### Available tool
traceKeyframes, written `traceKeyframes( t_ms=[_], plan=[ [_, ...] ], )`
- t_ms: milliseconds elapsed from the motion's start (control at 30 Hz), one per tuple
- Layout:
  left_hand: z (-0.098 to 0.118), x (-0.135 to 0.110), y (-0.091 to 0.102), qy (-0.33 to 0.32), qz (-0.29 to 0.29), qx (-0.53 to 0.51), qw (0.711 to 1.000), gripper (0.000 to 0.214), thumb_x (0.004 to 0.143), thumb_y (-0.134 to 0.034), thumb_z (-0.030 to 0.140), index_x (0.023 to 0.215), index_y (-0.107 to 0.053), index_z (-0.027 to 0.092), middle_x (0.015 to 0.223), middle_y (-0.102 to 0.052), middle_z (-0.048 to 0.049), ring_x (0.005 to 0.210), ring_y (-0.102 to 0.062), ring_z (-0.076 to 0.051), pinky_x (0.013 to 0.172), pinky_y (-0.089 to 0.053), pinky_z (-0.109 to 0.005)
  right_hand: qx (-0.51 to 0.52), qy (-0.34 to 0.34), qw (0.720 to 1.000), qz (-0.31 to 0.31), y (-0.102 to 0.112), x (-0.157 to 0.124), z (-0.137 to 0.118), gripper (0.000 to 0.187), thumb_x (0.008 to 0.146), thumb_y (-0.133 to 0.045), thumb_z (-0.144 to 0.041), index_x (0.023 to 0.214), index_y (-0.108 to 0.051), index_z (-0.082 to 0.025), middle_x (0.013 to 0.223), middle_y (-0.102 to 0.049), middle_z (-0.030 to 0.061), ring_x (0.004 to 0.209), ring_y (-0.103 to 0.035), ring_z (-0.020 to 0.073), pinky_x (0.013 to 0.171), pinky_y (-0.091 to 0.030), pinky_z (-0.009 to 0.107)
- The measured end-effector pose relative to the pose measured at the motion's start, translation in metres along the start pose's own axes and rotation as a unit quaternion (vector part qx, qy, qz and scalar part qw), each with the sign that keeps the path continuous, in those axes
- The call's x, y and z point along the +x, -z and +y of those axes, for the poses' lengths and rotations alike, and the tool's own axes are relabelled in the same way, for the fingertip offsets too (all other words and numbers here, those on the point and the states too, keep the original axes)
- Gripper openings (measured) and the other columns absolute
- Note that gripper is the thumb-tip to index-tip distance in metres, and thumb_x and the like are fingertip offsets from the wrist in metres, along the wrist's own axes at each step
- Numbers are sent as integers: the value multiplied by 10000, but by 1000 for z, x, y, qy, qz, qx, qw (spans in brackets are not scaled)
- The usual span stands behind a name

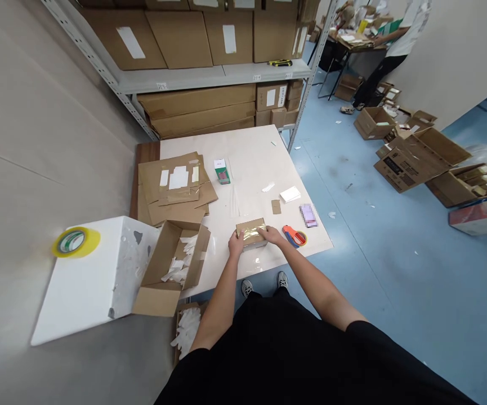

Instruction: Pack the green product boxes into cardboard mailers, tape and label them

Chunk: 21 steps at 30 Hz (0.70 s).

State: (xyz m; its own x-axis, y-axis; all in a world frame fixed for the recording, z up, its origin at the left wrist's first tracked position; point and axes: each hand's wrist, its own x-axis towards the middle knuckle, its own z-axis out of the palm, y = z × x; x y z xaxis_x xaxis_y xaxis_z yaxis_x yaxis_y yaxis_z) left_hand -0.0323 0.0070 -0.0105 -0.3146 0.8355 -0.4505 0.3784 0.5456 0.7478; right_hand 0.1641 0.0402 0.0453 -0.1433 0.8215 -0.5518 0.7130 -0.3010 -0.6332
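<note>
A small cardboard box (252,236) with shiny clear tape across its top rests near the front edge of the white table (255,154). My left hand (235,244) is closed round its left end. At the right end, my right hand (271,234) grips the box, fingers on the taped top. Just right of that hand lies an orange and blue tape dispenser (294,236). Beyond the box are a small brown cardboard piece (276,207), a stack of white cards (290,194) and a purple pack or phone (308,215).
Flattened cardboard (150,183) and a green and white carton (222,171) occupy the table's far left. An open box of paper scraps (195,264) stands left, beside a white block (83,287) bearing a yellow tape roll (75,242). A shelf (209,79) stands behind; a person (395,50) works far right.
</note>
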Motion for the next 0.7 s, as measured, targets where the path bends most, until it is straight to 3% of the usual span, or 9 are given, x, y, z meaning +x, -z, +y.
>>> traceKeyframes(
  t_ms=[133, 200, 300, 467, 600, 700],
  plan=[
    [-8, -2, 7, -54, -59, -141, 987, 943, 982, -686, 407, 1726, -143, 208, 1504, -640, -145, 1347, -649, -239, 1118, -522, -345, 120, 5, 990, 75, -1, -10, -4, 563, 1082, -358, -571, 1431, -610, -209, 1436, -681, 109, 1249, -680, 220, 988, -543, 273],
    [-11, -1, 8, -102, -86, -181, 974, 1044, 939, -734, 328, 1735, -63, 250, 1631, -507, -141, 1467, -542, -254, 1171, -487, -360, 152, 21, 980, 128, -11, -12, -1, 555, 1080, -356, -529, 1537, -501, -251, 1512, -623, 89, 1301, -647, 198, 1010, -540, 272],
    [-17, 4, 4, -113, -126, -193, 967, 1066, 857, -766, 213, 1730, -156, 271, 1699, -407, -122, 1554, -422, -291, 1221, -444, -397, 148, 30, 977, 148, -30, -7, 9, 630, 1014, -517, -461, 1599, -417, -248, 1578, -560, 100, 1387, -588, 218, 1115, -494, 321],
    [-28, 10, -16, -64, -161, -137, 975, 887, 754, -709, 45, 1605, -485, 151, 1701, -388, -159, 1594, -338, -328, 1316, -293, -438, 42, 1, 998, 55, -46, 8, 31, 842, 856, -691, -256, 1638, -384, -208, 1676, -435, 152, 1524, -460, 293, 1217, -418, 421],
    [-30, 8, -27, -62, -150, -87, 983, 788, 741, -649, 16, 1513, -594, 168, 1739, -323, -119, 1621, -269, -311, 1338, -235, -413, -5, 5, 1000, 27, -36, 13, 39, 868, 874, -629, -193, 1679, -305, -223, 1654, -468, 147, 1528, -462, 285, 1210, -431, 450],
    [-19, 10, -30, -78, -75, -45, 993, 704, 808, -636, 72, 1503, -599, 177, 1713, -378, -121, 1604, -318, -309, 1331, -267, -428, -28, 51, 996, 71, -16, 20, 39, 820, 899, -588, -184, 1676, -326, -216, 1711, -381, 131, 1605, -330, 259, 1274, -353, 437]
  ],
)
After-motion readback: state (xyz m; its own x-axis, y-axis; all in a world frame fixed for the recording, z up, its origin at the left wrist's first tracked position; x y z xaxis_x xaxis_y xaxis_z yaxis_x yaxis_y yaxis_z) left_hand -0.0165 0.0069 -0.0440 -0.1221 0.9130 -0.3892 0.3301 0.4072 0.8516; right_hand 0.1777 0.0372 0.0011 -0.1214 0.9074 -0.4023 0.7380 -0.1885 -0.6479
